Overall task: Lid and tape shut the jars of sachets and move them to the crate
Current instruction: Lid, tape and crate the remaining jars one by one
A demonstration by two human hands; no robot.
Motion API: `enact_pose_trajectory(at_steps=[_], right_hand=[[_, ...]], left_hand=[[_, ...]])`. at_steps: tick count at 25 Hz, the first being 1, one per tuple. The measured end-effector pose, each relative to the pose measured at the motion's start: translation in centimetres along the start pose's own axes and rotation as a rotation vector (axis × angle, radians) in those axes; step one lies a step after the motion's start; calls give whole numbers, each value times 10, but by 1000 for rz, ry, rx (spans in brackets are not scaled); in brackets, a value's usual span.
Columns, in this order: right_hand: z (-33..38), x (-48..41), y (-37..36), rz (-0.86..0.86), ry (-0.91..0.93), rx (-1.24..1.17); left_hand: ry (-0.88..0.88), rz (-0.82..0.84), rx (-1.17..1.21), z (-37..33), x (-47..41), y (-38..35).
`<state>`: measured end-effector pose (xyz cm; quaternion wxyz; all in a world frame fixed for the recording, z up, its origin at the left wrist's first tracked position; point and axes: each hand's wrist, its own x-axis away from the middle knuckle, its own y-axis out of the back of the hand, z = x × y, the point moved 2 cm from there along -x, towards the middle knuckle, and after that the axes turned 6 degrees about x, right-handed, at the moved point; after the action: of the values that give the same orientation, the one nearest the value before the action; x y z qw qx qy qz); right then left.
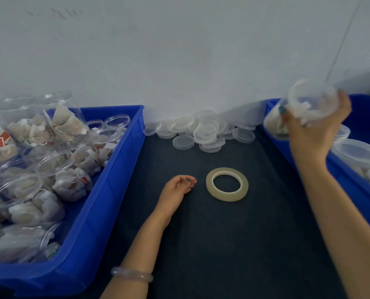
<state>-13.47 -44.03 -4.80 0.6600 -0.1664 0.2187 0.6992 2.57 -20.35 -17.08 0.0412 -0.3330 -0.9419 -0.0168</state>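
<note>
Jar [309,104] of sachets is hanging tilted over the right crate [344,173], the right hand [313,130] curling round its body; blur is hiding whether it is lidded. Left hand [177,188] is lying loosely curled, empty, beside the tape [227,184]. Probably the next move is needing a lid [183,141], then tape.

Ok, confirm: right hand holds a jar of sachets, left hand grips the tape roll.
Wrong on the left hand: the head view shows it resting on the mat beside the tape roll, gripping nothing. The right hand does hold a jar of sachets.
</note>
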Motion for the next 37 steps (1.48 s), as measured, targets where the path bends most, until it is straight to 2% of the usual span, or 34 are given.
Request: enact_pose_trajectory(at_steps=[3, 6, 10, 15, 18, 23, 26, 29, 31, 32, 34, 35, 37], right_hand=[[-14, -49, 21, -68, -108, 58], [-32, -79, 33, -90, -287, 3], [-55, -117, 46, 31, -516, -20], [-80, -139, 57, 81, -438, 347], [-91, -137, 56, 242, -474, 543], [-92, -117, 50, 359, -292, 946], [-91, -113, 46, 513, -254, 1030], [-83, -102, 46, 593, -289, 1215], [-64, -84, 40, 576, -263, 1337], [-53, -71, 34, 587, -155, 1410], [-29, -31, 8, 706, 219, 1452], [-16, -3, -10, 804, 377, 1341], [14, 66, -47, 1033, 535, 966]], left_hand=[[-9, -6, -7, 1, -1, -1], [-10, -2, -11, 2, 0, 1], [-20, -4, -13, 2, 3, 2], [2, -3, -18, 2, 3, 3], [-1, -2, -26, 4, 2, 4], [6, -1, -53, 7, 0, 4], [1, 2, -113, 5, 5, 4], [-42, 33, -352, -5, 22, 6], [-165, 32, -694, -11, 45, 17], [-265, -18, -919, -15, 58, 25], [-512, -163, -1205, -38, 87, 43], [-587, -233, -1261, -53, 102, 50], [-717, -364, -1363, -81, 120, 71]])
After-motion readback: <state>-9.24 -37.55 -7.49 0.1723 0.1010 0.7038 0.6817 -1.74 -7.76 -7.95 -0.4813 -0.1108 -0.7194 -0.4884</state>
